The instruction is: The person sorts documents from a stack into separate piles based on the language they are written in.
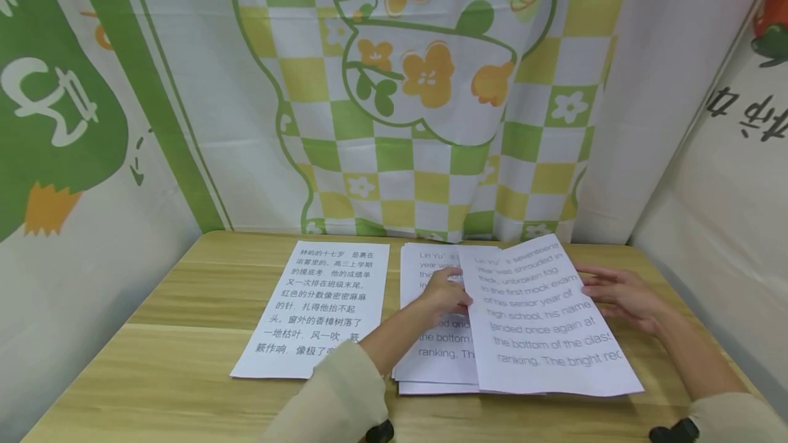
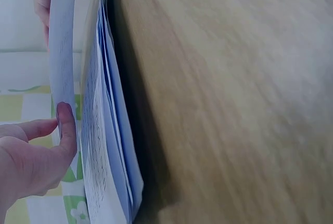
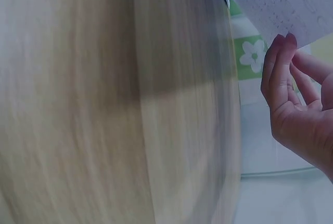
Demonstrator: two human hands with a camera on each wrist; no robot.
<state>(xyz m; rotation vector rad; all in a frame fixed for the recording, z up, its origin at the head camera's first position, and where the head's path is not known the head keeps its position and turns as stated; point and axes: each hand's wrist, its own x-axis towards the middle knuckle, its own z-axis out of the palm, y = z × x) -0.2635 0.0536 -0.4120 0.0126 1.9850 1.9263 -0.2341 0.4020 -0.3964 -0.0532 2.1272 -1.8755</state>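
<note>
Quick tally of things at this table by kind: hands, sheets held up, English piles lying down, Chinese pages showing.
Hands: 2, left hand and right hand
Held-up sheet: 1
English pile: 1, its sheets too tightly stacked to count
Chinese page: 1
Total: 5, counting the pile as one

Behind the wooden table [image 1: 178, 368] I see a checked, flowered curtain [image 1: 425, 94]; left of the table, a green-printed cloth [image 1: 80, 128]; right of it, a pale lettered cloth [image 1: 726, 204].
</note>
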